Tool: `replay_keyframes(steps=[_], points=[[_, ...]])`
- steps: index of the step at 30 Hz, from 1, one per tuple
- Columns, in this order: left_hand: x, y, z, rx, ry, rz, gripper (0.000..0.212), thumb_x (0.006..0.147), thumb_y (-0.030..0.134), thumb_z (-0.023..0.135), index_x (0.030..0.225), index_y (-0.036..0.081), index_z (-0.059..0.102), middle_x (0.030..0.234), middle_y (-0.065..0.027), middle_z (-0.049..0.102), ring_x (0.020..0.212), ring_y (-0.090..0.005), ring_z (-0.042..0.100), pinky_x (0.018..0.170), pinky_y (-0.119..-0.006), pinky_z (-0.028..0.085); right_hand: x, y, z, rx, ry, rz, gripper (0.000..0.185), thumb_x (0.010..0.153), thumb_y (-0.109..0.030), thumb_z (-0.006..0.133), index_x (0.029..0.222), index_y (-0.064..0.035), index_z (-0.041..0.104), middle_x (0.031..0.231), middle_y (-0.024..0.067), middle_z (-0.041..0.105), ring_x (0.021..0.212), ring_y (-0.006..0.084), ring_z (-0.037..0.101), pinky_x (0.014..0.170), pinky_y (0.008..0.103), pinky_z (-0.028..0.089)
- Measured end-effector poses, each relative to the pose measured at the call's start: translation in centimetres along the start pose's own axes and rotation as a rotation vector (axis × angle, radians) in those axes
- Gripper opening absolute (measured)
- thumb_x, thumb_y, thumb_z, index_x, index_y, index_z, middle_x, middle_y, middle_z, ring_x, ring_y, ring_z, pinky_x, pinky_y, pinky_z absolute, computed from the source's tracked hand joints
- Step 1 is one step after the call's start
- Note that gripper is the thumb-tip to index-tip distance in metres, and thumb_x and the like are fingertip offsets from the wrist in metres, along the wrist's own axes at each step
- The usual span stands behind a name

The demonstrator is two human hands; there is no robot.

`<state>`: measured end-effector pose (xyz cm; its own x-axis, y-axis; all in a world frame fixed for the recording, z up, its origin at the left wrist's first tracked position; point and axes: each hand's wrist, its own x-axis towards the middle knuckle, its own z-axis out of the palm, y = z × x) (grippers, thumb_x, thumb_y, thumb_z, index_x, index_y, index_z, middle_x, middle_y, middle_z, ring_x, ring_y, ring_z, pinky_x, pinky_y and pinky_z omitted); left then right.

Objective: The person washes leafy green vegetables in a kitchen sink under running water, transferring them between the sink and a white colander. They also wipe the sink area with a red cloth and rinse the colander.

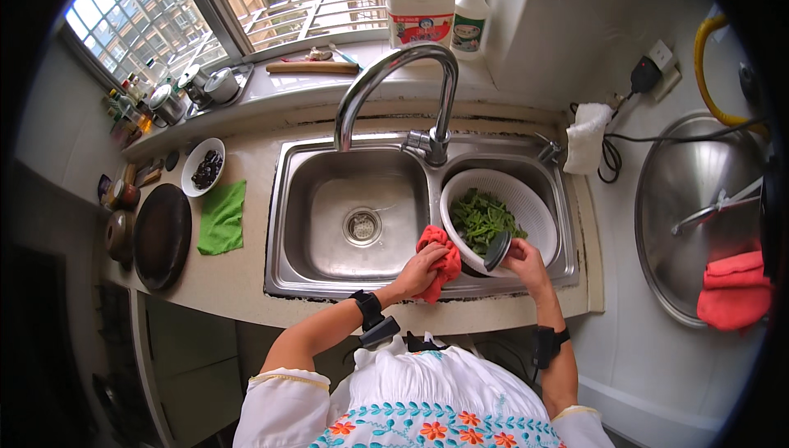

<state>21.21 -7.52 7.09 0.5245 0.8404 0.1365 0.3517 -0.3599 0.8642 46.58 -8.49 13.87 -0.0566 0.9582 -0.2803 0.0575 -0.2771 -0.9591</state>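
Observation:
My left hand (422,272) grips a bunched red cloth (450,263) over the divider and front rim of a stainless steel double sink (317,186). Pinched by its edge in my right hand (527,265) is a small dark round disc (497,252), perhaps a sink stopper or a lid. That disc is tilted above the near rim of a white plastic colander (536,217), which sits in the right basin. Green leafy vegetables (484,217) lie inside the colander. In the left basin the drain strainer (362,226) shows, with nothing over it.
A chrome faucet (397,53) arches over the left basin. Left of the sink are a green cloth (222,218), a white bowl of dark food (204,167) and a dark round board or lid (162,236). Jugs (421,13) stand on the sill. A large pan lid (690,189) hangs at right.

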Motion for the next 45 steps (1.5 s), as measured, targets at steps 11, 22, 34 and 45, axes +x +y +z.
replay_keyframes(steps=[11, 22, 34, 45], points=[[4.0, -3.8, -1.0, 0.018, 0.142, -0.064, 0.050, 0.067, -0.007, 0.049, 0.116, 0.004, 0.047, 0.124, -0.0150, 0.044, 0.111, -0.0334, 0.043, 0.092, -0.036, 0.037, -0.3, 0.6, -1.0, 0.198, -0.021, 0.115, 0.024, 0.079, 0.000, 0.053, 0.103, 0.0002, 0.052, 0.095, 0.0063, 0.060, 0.085, 0.0145, 0.059, 0.077, 0.0269, 0.048], [8.9, -5.7, -3.0, -0.053, 0.378, 0.010, 0.040, 0.065, -0.006, 0.047, 0.103, 0.002, 0.055, 0.108, -0.0158, 0.055, 0.099, -0.0352, 0.051, 0.085, -0.037, 0.041, 0.1, 1.6, -1.9, 0.227, 0.009, 0.182, 0.028, 0.080, -0.001, 0.053, 0.107, 0.0007, 0.051, 0.099, 0.0076, 0.059, 0.088, 0.0161, 0.059, 0.078, 0.0280, 0.049], [14.8, -11.2, -14.6, -0.683, 0.777, 0.018, 0.027, 0.079, 0.006, 0.051, 0.107, 0.004, 0.052, 0.087, -0.0100, 0.061, 0.079, -0.0194, 0.059, 0.072, -0.029, 0.046, 0.1, 1.3, -1.0, 0.206, 0.086, 0.217, 0.030, 0.078, 0.001, 0.053, 0.108, -0.0002, 0.049, 0.099, 0.0070, 0.058, 0.090, 0.0150, 0.058, 0.077, 0.0268, 0.049], [17.5, -15.7, -13.5, 0.786, 0.389, 0.259, 0.047, 0.081, 0.025, 0.048, 0.126, 0.013, 0.039, 0.135, -0.0043, 0.034, 0.115, -0.0304, 0.037, 0.104, -0.042, 0.020, 0.3, 0.8, -0.6, 0.100, 0.136, 0.287, 0.029, 0.079, -0.003, 0.055, 0.108, -0.0003, 0.050, 0.101, 0.0085, 0.058, 0.091, 0.0184, 0.058, 0.078, 0.0315, 0.051]])
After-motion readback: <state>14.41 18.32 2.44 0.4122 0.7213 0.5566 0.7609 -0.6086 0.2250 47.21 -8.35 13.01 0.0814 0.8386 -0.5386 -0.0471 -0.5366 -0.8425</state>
